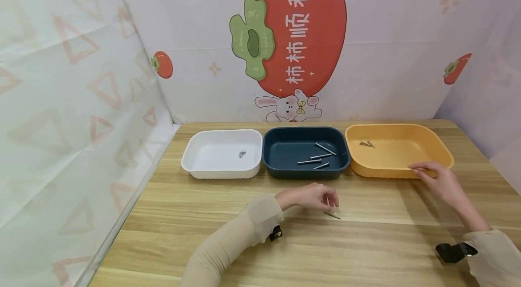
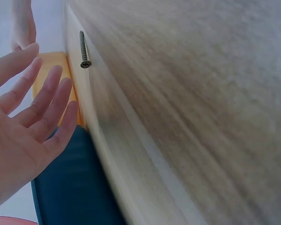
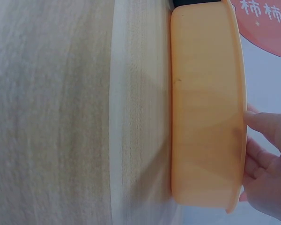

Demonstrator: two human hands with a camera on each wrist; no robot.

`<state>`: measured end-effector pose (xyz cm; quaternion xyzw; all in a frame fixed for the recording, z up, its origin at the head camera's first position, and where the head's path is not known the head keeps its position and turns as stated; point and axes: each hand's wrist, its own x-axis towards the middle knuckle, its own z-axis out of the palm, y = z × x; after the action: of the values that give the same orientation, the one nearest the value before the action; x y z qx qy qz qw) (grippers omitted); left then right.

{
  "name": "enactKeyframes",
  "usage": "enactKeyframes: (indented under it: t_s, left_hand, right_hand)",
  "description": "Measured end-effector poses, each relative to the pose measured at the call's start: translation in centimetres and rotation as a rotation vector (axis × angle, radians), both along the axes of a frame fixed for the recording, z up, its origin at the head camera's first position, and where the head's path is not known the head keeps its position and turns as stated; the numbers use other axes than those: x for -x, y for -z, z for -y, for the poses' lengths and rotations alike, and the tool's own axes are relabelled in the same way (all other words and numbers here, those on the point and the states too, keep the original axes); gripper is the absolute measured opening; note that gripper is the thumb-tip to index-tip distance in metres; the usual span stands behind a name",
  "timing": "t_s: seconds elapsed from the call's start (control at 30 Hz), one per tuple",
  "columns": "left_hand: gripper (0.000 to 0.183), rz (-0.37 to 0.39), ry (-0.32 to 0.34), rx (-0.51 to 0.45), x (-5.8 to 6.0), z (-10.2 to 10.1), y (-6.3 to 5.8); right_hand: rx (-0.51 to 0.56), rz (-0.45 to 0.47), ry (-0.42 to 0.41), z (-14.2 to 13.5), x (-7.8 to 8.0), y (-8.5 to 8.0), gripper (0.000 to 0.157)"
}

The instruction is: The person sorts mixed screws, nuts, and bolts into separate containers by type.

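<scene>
A single screw lies on the wooden table, shown as a thin dark sliver in the head view. Just over it hovers my left hand, fingers loosely bent; the left wrist view shows a gap between them and the screw. My right hand holds the near rim of the orange tray toward its right corner, thumb on the rim and fingers behind it. A few small screws lie inside that tray.
Left of the orange tray stands a dark blue tray with several long screws or bolts. Beside it, a white tray contains small metal pieces. A printed cloth hangs behind the table.
</scene>
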<state>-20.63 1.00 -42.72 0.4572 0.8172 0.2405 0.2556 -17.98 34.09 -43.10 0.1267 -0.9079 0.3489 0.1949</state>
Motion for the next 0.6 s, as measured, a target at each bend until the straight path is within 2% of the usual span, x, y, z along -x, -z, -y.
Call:
enactKeyframes:
  t_s: [0.17,0.3,0.4,0.6]
  left_hand:
    - [0.019,0.062,-0.001,0.023,0.2,0.0,0.2]
    - [0.017,0.071,0.018,0.036,0.6,0.0,0.9]
    - [0.016,0.045,0.03,0.043,0.9,0.0,1.6]
    - [0.019,0.049,0.002,0.048,0.3,-0.1,1.2]
  right_hand:
    - [0.002,-0.004,-0.004,0.0,0.0,0.0,0.013]
    - [0.002,-0.008,-0.007,0.1,0.0,0.0,0.013]
    - [0.0,-0.014,-0.008,0.1,0.1,0.0,0.012]
    - [0.002,-0.018,-0.01,0.1,0.1,0.1,0.012]
